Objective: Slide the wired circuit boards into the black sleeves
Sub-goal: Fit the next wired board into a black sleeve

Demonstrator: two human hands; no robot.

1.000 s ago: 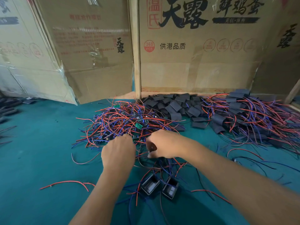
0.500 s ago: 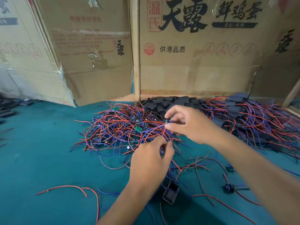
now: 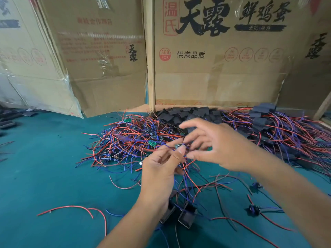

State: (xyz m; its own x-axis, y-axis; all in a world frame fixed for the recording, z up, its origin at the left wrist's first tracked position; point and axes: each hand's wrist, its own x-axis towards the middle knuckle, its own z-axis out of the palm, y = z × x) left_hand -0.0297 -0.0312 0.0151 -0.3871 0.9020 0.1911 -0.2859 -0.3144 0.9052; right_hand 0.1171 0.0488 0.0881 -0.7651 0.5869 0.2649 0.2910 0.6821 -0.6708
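Two hands [image 3: 157,169] [image 3: 215,145] perhaps pinching board [image 3: 179,146]

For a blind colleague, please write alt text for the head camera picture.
The left hand pinches a small wired circuit board above a tangle of red and blue wires, and the open right hand reaches toward it. Behind lie loose black sleeves.

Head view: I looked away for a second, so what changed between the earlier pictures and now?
Both hands rose off the wire heap. The left hand now pinches a small wired circuit board lifted clear, its wires trailing down. The right hand went toward the black sleeves, came back, and hovers open beside the board. The wire heap and cardboard boxes stayed put.
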